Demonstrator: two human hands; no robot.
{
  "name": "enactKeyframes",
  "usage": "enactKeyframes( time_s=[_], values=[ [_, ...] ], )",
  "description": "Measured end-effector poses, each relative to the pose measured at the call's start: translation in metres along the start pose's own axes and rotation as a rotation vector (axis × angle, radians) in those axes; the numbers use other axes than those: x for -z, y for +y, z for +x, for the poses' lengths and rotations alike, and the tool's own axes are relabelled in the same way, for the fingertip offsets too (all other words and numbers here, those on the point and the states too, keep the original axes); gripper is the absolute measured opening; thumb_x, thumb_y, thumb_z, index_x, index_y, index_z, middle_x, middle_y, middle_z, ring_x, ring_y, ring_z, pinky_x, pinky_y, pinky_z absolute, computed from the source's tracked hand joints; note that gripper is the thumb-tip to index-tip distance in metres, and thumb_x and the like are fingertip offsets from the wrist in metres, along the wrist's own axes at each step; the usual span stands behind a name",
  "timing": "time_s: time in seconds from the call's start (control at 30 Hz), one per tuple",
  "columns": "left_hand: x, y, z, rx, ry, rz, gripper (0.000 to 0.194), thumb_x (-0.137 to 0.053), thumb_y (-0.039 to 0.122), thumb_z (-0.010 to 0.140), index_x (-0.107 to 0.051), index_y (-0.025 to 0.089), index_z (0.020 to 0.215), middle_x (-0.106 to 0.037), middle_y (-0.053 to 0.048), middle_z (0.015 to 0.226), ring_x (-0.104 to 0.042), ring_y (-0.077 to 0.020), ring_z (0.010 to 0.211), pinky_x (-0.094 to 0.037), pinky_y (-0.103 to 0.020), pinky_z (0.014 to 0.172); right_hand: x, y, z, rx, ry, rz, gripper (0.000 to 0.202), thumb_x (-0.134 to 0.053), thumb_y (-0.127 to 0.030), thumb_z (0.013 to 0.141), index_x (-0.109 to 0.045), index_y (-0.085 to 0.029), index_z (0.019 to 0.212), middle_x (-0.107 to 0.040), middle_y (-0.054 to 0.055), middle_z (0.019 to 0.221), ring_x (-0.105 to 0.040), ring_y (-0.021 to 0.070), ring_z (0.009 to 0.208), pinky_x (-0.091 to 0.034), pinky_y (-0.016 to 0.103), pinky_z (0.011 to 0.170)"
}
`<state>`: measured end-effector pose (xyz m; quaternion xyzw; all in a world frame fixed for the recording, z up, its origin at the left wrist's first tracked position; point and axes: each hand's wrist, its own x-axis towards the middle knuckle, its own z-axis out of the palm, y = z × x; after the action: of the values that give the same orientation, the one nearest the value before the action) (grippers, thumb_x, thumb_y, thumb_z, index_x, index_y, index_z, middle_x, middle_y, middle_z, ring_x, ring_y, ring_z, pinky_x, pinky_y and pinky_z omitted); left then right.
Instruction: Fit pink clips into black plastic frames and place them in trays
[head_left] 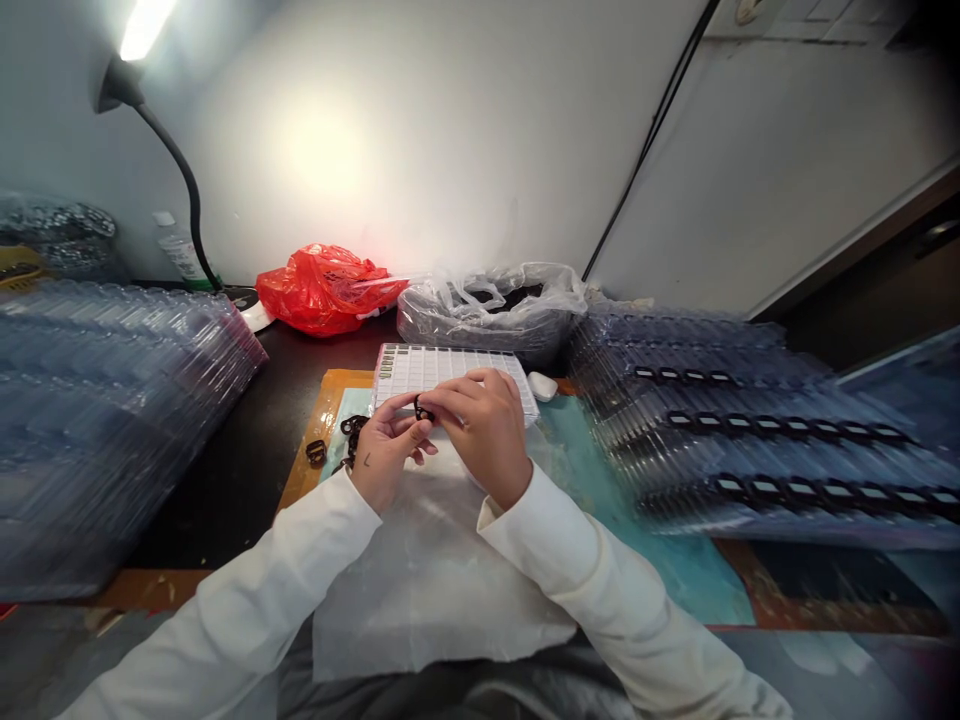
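One small blk piece (422, 408), pinched by my L hand (379, 455) and R hand (486, 427); grid tray (442, 365) approx 12 o'clock of it. From my end, prob. close-handling step; next needs steady fingertips.

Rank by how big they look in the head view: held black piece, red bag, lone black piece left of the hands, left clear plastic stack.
Left clear plastic stack
Red bag
Lone black piece and held black piece: too alike to rank, the latter partly covered
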<state>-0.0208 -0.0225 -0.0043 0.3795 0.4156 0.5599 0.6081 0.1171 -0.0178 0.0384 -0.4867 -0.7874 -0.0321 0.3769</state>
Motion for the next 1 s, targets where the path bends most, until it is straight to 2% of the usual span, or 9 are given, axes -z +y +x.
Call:
enactKeyframes(
  time_s=[0.2,0.4,0.53,0.67,0.87,1.0],
  values=[
    [0.0017,-0.0002,0.0007,0.018,-0.038,-0.051,0.051,-0.071,0.053,0.072,-0.059,0.018,0.107,-0.072,-0.006,0.081,-0.069,-0.0176,0.063,-0.044,-0.023,0.050,0.0021,-0.0011,-0.0039,0.038,0.044,-0.068,0.018,-0.055,-0.031,0.092,-0.073,-0.032,0.093,-0.073,-0.001,0.094,-0.049,0.0205,0.096,-0.033,0.037,0.091],
    [0.0038,0.0000,0.0014,-0.025,-0.094,-0.049,0.043,-0.073,0.048,0.073,-0.059,0.020,0.103,-0.070,-0.002,0.080,-0.068,-0.0152,0.063,-0.047,-0.022,0.052,0.0048,-0.0016,-0.0067,0.012,0.094,-0.015,0.016,-0.056,-0.033,0.091,-0.072,-0.032,0.094,-0.073,-0.002,0.085,-0.052,0.0193,0.089,-0.033,0.036,0.089],
    [0.0047,0.0006,0.0018,-0.018,-0.136,-0.067,0.043,-0.074,0.045,0.072,-0.057,0.021,0.103,-0.069,-0.001,0.078,-0.068,-0.0144,0.063,-0.048,-0.021,0.053,0.0076,-0.0025,-0.0084,0.055,0.108,-0.042,0.017,-0.055,-0.029,0.092,-0.072,-0.031,0.091,-0.074,-0.004,0.086,-0.052,0.0200,0.094,-0.031,0.037,0.093],
    [0.0043,0.0005,0.0018,0.003,-0.136,-0.073,0.045,-0.075,0.045,0.071,-0.056,0.020,0.103,-0.069,-0.001,0.078,-0.067,-0.0138,0.061,-0.048,-0.021,0.053,0.0082,0.0000,-0.0087,0.073,0.084,-0.100,0.016,-0.056,-0.029,0.091,-0.072,-0.031,0.088,-0.073,-0.005,0.097,-0.048,0.0216,0.097,-0.032,0.037,0.094],
    [0.0048,0.0000,0.0033,0.043,-0.107,-0.119,0.046,-0.076,0.046,0.069,-0.057,0.021,0.103,-0.067,0.000,0.076,-0.065,-0.0124,0.061,-0.048,-0.021,0.054,0.0042,0.0039,-0.0096,0.234,0.003,-0.058,0.021,-0.053,-0.022,0.091,-0.070,-0.027,0.103,-0.072,-0.002,0.102,-0.048,0.0212,0.100,-0.032,0.040,0.100],
    [0.0065,-0.0009,0.0062,0.054,-0.103,-0.136,0.048,-0.076,0.045,0.070,-0.061,0.020,0.108,-0.068,-0.002,0.080,-0.064,-0.0107,0.061,-0.048,-0.019,0.053,0.0065,0.0027,-0.0070,0.230,-0.088,-0.029,0.026,-0.052,-0.018,0.089,-0.068,-0.026,0.109,-0.069,0.001,0.110,-0.049,0.0227,0.106,-0.033,0.042,0.102]
  ],
)
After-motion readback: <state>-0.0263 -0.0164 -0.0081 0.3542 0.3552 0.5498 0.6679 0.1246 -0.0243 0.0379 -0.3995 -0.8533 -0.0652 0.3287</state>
